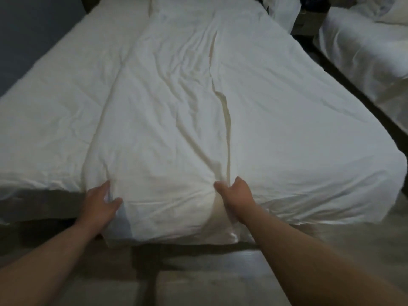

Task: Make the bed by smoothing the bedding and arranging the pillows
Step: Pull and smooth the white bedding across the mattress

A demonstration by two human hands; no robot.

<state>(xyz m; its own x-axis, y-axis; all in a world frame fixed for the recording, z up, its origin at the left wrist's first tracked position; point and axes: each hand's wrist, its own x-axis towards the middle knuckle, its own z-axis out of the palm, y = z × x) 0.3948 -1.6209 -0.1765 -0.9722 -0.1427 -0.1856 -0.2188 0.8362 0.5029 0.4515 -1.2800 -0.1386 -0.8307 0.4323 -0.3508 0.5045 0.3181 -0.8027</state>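
At eight o'clock the left hand pinches the foot edge of the duvet, which lies along the bed. A long fold runs toward twelve. At five o'clock the right hand clutches a bunch of it. In my judgement the smoothing is about half done, and I see no pillows arranged on it.

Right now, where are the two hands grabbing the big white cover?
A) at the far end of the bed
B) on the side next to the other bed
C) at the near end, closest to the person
C: the left hand and the right hand both grip bunched folds of the white cover where it hangs over the near end of the bed.
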